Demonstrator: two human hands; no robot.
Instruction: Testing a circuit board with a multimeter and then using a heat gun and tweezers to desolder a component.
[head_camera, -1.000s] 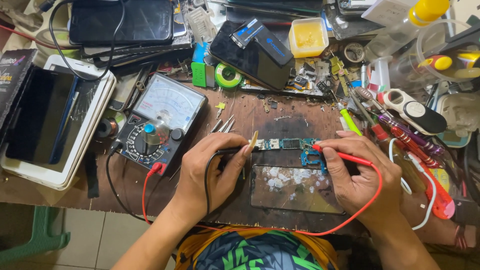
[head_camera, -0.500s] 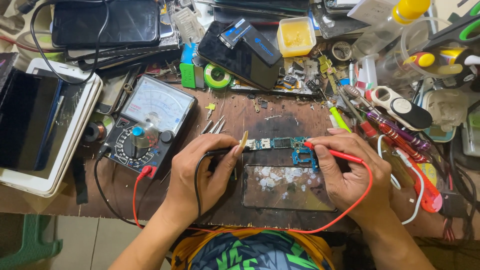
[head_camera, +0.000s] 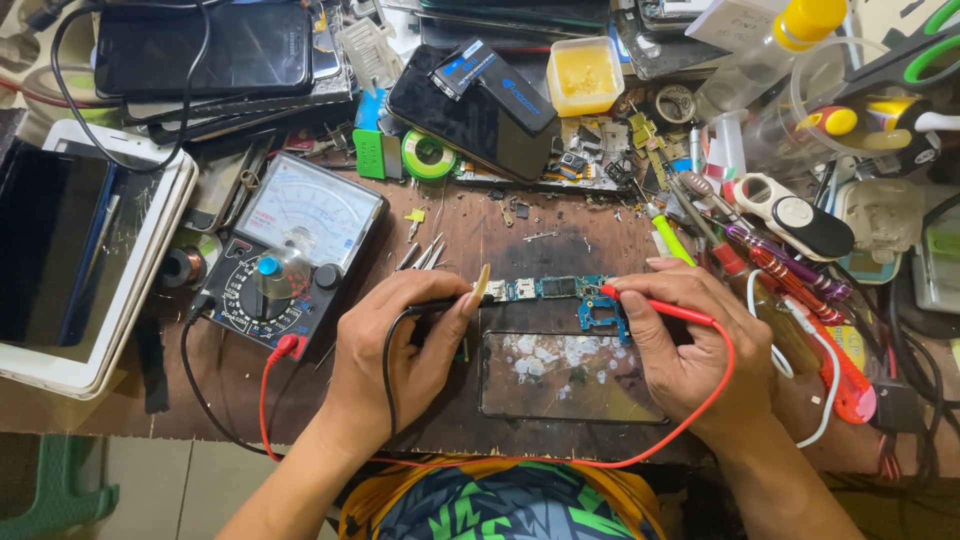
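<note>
Two hands are working at one narrow green and blue circuit board (head_camera: 555, 290) that is lying on the brown wooden bench (head_camera: 560, 225), just above a black-framed glass phone panel (head_camera: 570, 377).

The left hand (head_camera: 405, 345) is curling almost closed, pinching one slim black test probe (head_camera: 450, 304) whose tip is touching the board's left end. The right hand (head_camera: 690, 345) is likewise closing around one slim red test probe (head_camera: 665, 308), its tip resting on the board's right part.

Two leads, one black lead (head_camera: 190, 375) and one red lead (head_camera: 262, 405), are plugging into one black analogue meter with a white dial face (head_camera: 290, 250), which is sitting to the left of the board.

One white-framed tablet with a dark screen (head_camera: 75, 255) is lying at the far left, and one dark phone (head_camera: 205, 45) is resting at the upper left.

One small square yellow plastic tub (head_camera: 585, 75), uncovered, is holding a yellowish paste at the back of the bench. Beside it, one green roll of tape (head_camera: 428, 155) is lying flat.
</note>
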